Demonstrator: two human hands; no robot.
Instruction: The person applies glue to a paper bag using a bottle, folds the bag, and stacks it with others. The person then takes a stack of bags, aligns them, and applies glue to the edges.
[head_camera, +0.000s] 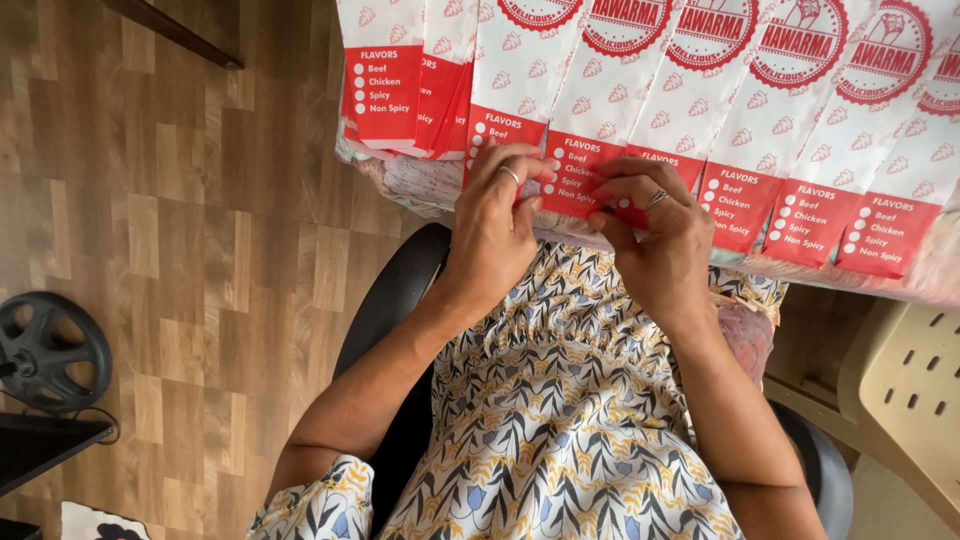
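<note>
Row of red-and-white paper food sleeves overlaps along table edge, long axes running away from person. Left hand and right hand, fingers curled, both pinch red bottom edge of middle sleeve, directly ahead, equally near.

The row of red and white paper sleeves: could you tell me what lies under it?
Under the paper sleeves only a patterned cloth edge shows. Both hands rest on the sleeves; anything further beneath is covered.

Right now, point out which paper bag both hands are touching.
The bag fourth from the left: the left hand and right hand pinch its red bottom edge; the others lie untouched.
</note>
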